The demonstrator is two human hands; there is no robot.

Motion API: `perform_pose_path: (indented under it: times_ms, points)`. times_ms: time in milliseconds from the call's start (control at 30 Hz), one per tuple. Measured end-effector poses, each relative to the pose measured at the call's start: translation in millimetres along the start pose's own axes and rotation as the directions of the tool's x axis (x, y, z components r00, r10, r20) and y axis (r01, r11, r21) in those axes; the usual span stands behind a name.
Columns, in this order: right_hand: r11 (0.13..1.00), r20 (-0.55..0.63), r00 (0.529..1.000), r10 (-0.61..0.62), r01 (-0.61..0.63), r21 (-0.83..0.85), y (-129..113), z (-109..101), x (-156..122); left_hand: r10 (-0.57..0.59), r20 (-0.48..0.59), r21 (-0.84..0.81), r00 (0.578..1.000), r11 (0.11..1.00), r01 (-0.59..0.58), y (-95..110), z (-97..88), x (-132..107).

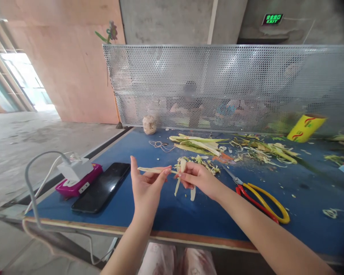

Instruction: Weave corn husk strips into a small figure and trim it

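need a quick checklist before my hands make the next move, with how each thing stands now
1. Left hand grips the long, pale, flat plant strip: ok, pinched by thumb and fingers
2. Right hand grips the folded pale strips: ok, ends hang below
3. Strips secured together: cannot tell, fingers cover the join
4. Metal scissors with red and yellow handles set down: ok, on the blue tabletop
5. Tabletop free of scraps: not ok, green and pale plant scraps litter it

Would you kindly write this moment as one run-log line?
left hand: pinching pale strip | right hand: holding bunched strips | scissors: lying on blue table
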State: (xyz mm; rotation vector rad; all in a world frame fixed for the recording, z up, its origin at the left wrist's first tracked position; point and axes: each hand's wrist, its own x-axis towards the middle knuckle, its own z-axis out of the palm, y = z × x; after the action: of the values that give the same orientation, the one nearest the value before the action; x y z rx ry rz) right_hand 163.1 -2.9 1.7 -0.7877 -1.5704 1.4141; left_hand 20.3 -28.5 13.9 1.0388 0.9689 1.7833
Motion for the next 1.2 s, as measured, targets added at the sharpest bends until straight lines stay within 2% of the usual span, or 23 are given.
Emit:
perform_pose_path:
  times_ms: [100, 233, 333, 567, 700, 833, 867, 1000, 1067, 1100, 1133, 1200]
  points:
    - [0.999, -0.026, 1.000, 0.008, -0.007, 0.054, -1, 0, -1, 0.001, -0.002, -0.016, 1.000, 1.000, -0.001, 1, -0.6, 1]
    - [0.976, 0.017, 1.000, 0.017, -0.020, 0.219, -2, -2, -1, -0.167, 0.136, -0.002, 0.977, 0.986, 0.169, -4, -4.6, 5]
    - [0.953, 0.032, 0.999, -0.006, -0.004, 0.304, -1, -4, 1, -0.231, 0.208, 0.032, 0.950, 0.973, 0.230, -8, -6.7, 6]
    - [0.991, -0.005, 1.000, -0.031, 0.031, 0.128, 5, -7, 4, -0.275, 0.284, 0.127, 0.918, 0.960, 0.248, -7, -12.0, 9]
    - [0.997, -0.050, 0.997, -0.059, 0.061, 0.036, 5, -6, 5, -0.301, 0.248, 0.139, 0.921, 0.952, 0.274, -9, -13.8, 3]
    - [0.998, -0.040, 0.997, -0.068, 0.068, 0.001, 3, -5, 5, -0.314, 0.239, 0.167, 0.919, 0.945, 0.280, -9, -13.6, 1]
    - [0.998, -0.036, 0.997, -0.069, 0.069, 0.003, 3, -6, 5, -0.309, 0.247, 0.182, 0.918, 0.946, 0.269, -7, -13.8, 4]
    - [0.999, -0.077, 0.996, -0.050, 0.050, 0.001, -1, -9, 4, -0.121, 0.218, 0.238, 0.968, 0.969, 0.068, 10, -15.3, 29]
    - [0.999, -0.092, 0.994, -0.052, 0.051, -0.020, -4, -10, 4, 0.031, 0.235, 0.344, 0.972, 0.932, -0.113, 19, -13.1, 42]
    - [0.998, -0.088, 0.994, -0.063, 0.060, -0.036, -5, -10, 4, 0.113, 0.270, 0.383, 0.956, 0.898, -0.215, 23, -10.4, 48]
    - [0.996, -0.078, 0.994, -0.078, 0.074, -0.053, -6, -9, 3, 0.137, 0.330, 0.425, 0.934, 0.862, -0.276, 26, -6.5, 51]
    - [0.992, -0.067, 0.992, -0.103, 0.097, -0.086, -8, -9, 3, -0.027, 0.447, 0.521, 0.894, 0.820, -0.236, 28, 4.2, 54]
